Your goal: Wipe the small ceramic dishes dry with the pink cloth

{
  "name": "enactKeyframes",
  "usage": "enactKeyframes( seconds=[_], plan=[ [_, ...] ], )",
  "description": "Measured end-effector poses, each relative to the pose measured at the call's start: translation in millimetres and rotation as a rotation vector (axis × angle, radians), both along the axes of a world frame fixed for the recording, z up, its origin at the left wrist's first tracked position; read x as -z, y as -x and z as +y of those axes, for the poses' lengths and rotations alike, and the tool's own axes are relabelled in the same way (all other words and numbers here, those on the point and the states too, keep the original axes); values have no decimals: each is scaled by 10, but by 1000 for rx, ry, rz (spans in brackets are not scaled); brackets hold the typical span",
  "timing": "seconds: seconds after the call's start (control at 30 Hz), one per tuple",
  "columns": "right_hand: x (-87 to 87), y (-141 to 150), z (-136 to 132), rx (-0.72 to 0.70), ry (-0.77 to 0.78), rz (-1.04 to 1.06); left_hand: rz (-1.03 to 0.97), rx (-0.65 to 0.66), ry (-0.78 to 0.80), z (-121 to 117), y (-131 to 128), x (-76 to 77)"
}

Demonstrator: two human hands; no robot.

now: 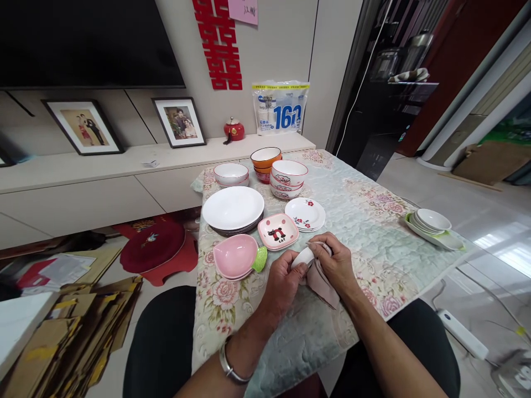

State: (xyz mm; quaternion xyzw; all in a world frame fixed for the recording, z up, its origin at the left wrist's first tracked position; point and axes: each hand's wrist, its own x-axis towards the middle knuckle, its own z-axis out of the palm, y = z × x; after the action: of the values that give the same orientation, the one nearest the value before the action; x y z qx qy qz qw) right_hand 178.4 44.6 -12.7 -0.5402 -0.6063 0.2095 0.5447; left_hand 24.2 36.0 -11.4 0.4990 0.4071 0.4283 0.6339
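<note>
My left hand point(284, 282) is closed around a small white dish point(302, 256), held just above the floral tablecloth point(365, 221). My right hand point(336, 265) presses a pinkish cloth point(323, 286) against that dish, fingers curled over its rim. The cloth hangs down below my right palm. Just beyond my hands sit a pink square cat dish point(277, 231) and a stack of small flowered saucers point(306, 214). A pink peach-shaped dish point(236, 256) lies to the left.
A stack of large white plates point(233, 209) and several bowls point(288, 178) stand at the table's far side. Small dishes point(431, 224) are piled near the right edge. Flattened cardboard point(62, 337) covers the floor at left. A white power strip point(462, 333) lies on the floor at right.
</note>
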Motion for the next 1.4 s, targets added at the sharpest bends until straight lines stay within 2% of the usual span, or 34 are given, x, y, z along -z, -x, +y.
enactKeyframes(
  seconds=[0.23,1.07,1.4],
  plan=[
    [-13,6,1,-2,-4,-10,-39,1,22,-14,-4,-32],
    [-12,27,6,13,4,-23,-20,-13,18,3,-3,12],
    [1,67,40,62,34,76,-52,-20,33,35,-3,53]
  ],
)
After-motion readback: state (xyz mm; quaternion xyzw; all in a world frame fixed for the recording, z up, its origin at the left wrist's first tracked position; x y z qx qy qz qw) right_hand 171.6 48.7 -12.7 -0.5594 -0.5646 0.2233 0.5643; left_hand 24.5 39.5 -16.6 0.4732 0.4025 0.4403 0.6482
